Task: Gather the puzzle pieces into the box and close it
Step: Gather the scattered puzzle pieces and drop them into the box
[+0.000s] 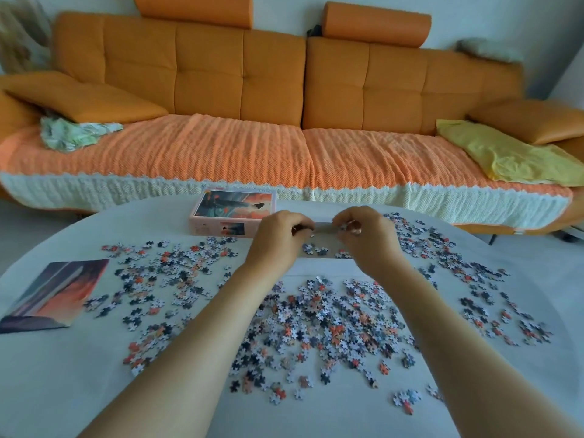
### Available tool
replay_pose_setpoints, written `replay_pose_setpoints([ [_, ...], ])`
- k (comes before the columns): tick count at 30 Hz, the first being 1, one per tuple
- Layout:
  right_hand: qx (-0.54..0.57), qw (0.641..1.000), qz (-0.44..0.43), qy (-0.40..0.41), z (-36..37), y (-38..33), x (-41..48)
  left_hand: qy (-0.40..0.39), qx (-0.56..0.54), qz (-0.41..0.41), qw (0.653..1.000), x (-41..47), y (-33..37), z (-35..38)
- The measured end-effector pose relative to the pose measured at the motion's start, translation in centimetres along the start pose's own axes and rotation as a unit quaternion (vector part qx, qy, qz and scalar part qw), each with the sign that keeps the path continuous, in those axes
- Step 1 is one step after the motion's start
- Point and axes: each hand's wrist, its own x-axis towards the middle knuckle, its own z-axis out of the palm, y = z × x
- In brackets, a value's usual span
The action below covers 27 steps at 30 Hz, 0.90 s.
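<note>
Several small puzzle pieces [316,317] lie scattered over the white table [63,390], thickest in the middle and to the right. The open box tray [323,228] sits at the far middle with a few pieces inside. My left hand [278,237] and my right hand [363,237] hover over the tray's two ends, fingers curled. Each hand grips a small clutch of puzzle pieces that shows between its fingertips. The box lid [232,213], printed with an orange sunset picture, lies just left of the tray.
A printed reference picture [53,292] lies flat at the table's left. Behind the table stands an orange sofa [240,74] with a knitted cover, a green cloth [72,132] on its left and a yellow cloth [505,153] on its right.
</note>
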Motion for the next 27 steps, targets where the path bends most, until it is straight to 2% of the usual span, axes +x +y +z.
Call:
replay_pose_setpoints([
  [1,0.003,1.000,0.001,-0.001,0.2,0.2,0.2,-0.001,0.004,-0.002,1.000,0.1,-0.2,0.5],
  [3,-0.014,0.998,0.005,-0.065,0.8,0.8,0.2,-0.033,0.021,0.004,0.999,0.0,-0.7,1.7],
  [5,-0.081,0.986,-0.005,-0.143,1.1,1.4,0.1,-0.069,0.072,0.026,0.995,-0.3,-1.3,2.7],
  [6,-0.107,0.982,-0.011,-0.156,1.2,1.7,0.0,-0.077,0.104,0.039,0.991,-0.4,-1.6,3.0],
  [8,-0.130,0.980,-0.019,-0.151,0.9,2.0,-0.1,-0.063,0.140,0.054,0.987,-0.4,-1.8,3.2],
  [11,-0.149,0.976,-0.034,-0.152,0.5,2.3,-0.6,-0.035,0.138,0.060,0.988,-0.5,-1.6,2.7],
  [18,-0.131,0.968,-0.072,-0.202,0.3,2.0,-2.6,-0.139,0.171,0.110,0.969,-2.0,-1.6,1.5],
  [21,-0.132,0.972,-0.132,-0.143,0.1,1.8,-3.3,-0.164,0.150,0.089,0.971,-2.7,-2.0,0.8],
  [23,-0.143,0.967,-0.189,-0.092,0.0,1.2,-3.7,-0.147,0.133,0.085,0.976,-3.3,-1.7,0.2],
  [24,-0.146,0.964,-0.201,-0.090,-0.2,0.7,-3.9,-0.127,0.132,0.098,0.978,-3.6,-1.4,-0.1],
  [27,-0.198,0.946,-0.183,-0.178,0.2,-0.2,-5.0,-0.104,0.140,0.137,0.975,-5.0,-0.6,-0.7],
])
